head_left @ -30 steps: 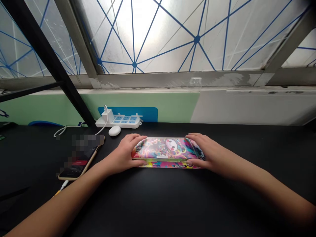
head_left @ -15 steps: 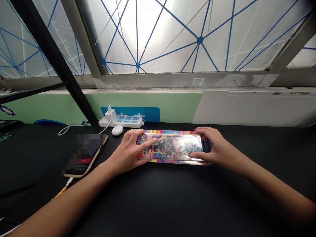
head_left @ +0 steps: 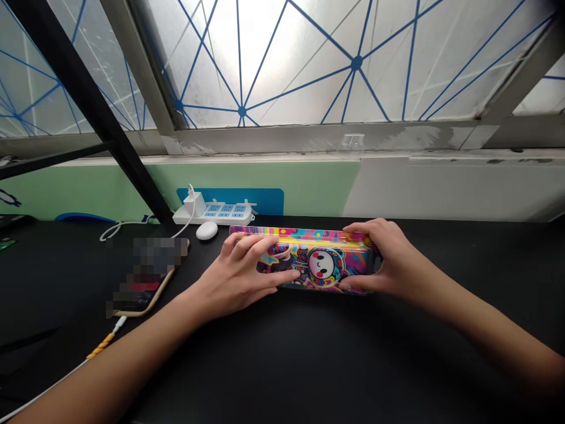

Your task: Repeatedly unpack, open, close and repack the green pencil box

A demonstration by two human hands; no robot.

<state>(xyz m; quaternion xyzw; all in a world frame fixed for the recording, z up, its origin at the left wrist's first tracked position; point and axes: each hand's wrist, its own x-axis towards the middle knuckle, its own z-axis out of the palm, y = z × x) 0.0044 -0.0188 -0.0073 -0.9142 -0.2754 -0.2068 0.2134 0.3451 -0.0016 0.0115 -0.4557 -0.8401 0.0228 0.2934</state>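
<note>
A colourful cartoon pencil box (head_left: pixel 324 265) lies lengthwise on the black desk, tilted so that its printed face and a long pink-and-yellow edge both show. My left hand (head_left: pixel 241 271) lies over its left part, fingers across the top and the thumb low at the near side. At the other end, my right hand (head_left: pixel 382 256) grips the box between the fingers on the far edge and the thumb on the near edge. The underside of the box is hidden.
A phone (head_left: pixel 150 277) with a blurred screen lies left, a cable (head_left: pixel 103 344) plugged in. Behind it are a white oval case (head_left: pixel 206 231) and a white power strip (head_left: pixel 225 213) with a charger. A black metal post (head_left: pixel 97 106) slants at left.
The pencil box has tipped, so the glare on its face is gone and its long edge shows wider. My left hand has shifted further over the top. The view has moved slightly.
</note>
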